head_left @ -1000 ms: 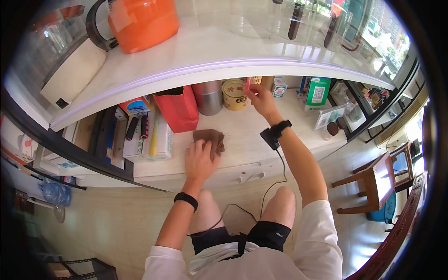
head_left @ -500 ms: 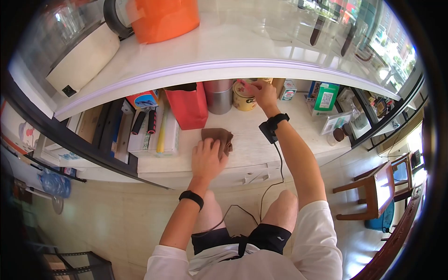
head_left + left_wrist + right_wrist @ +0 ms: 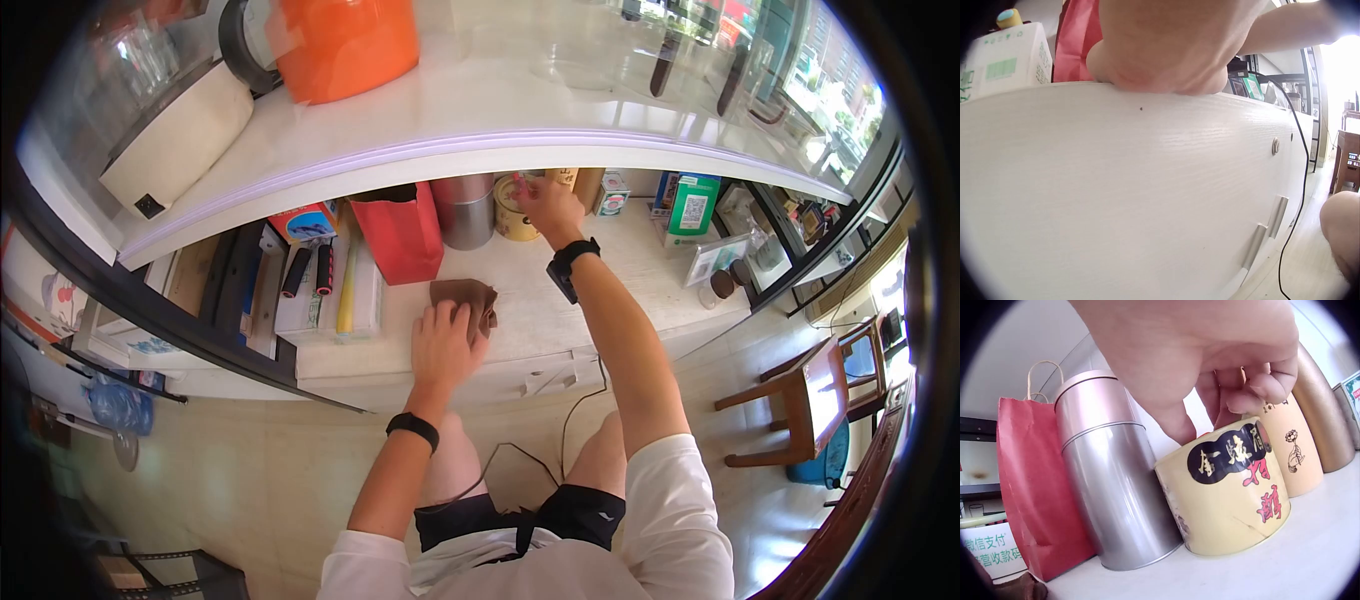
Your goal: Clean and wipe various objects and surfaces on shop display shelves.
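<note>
In the head view my left hand (image 3: pixel 447 348) holds a folded brown cloth (image 3: pixel 462 293) near the front edge of the cabinet top. The left wrist view hides those fingers behind the hand. My right hand (image 3: pixel 553 208) reaches under the upper shelf to a round yellow tin (image 3: pixel 1229 494) with black and red lettering. Thumb and fingers of that hand meet at the tin's top, pinching a small pink-red piece (image 3: pixel 521 187), mostly covered by the fingers. Left of the tin stands a grey metal canister (image 3: pixel 1125 487); to its right is a tan cylinder (image 3: pixel 1291 447) with a flower drawing.
A red paper bag (image 3: pixel 400 238) stands beside the canister, left of which a white box (image 3: pixel 362 300) bears black-handled things. Small box (image 3: pixel 612 195) and green QR card (image 3: pixel 692 210) sit at right. The white shelf (image 3: pixel 480 120) overhangs, carrying an orange jug (image 3: pixel 345 50).
My right hand has moved left from beside the yellow tin to its top, bringing the pink-red piece along. The left hand stays at the brown cloth. The head view has shifted slightly.
</note>
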### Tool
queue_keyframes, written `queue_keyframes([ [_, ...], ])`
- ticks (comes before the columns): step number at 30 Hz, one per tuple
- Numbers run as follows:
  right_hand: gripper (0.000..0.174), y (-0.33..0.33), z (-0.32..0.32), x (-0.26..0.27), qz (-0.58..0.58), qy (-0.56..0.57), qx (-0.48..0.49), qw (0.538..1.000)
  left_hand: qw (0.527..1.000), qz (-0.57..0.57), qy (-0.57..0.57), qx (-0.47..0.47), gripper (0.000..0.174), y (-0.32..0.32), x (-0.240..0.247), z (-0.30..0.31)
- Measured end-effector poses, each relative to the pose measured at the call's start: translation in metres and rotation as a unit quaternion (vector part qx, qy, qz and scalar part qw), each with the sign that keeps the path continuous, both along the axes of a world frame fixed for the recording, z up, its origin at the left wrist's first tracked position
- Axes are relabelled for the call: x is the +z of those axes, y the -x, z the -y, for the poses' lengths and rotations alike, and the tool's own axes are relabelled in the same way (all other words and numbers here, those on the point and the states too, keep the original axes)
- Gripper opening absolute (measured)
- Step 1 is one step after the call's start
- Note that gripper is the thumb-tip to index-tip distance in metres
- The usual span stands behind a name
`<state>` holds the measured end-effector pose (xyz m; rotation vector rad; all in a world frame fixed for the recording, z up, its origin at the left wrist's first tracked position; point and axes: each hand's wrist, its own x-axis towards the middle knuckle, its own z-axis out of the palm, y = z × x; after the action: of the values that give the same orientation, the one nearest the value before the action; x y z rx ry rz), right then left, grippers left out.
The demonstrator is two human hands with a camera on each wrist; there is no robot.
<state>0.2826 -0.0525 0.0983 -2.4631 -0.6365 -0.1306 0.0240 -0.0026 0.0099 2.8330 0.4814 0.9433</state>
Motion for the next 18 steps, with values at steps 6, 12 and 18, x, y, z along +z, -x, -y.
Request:
queue_keyframes([
  [6, 0.033, -0.007, -0.015, -0.016, 0.052, 0.001, -0.025, 0.998, 1.0, -0.007, -0.001, 0.007, 0.037, 0.002, -0.004, -0.001],
  [12, 0.026, 0.02, 0.034, -0.007, 0.092, -0.174, 0.063, 0.978, 1.0, -0.006, -0.009, 0.002, 0.038, -0.001, -0.007, 0.001],
  [18, 0.025, 0.026, 0.186, -0.025, 0.012, -0.217, 0.19, 0.957, 1.0, 0.016, -0.024, -0.002, 0.037, -0.001, -0.007, 0.001],
])
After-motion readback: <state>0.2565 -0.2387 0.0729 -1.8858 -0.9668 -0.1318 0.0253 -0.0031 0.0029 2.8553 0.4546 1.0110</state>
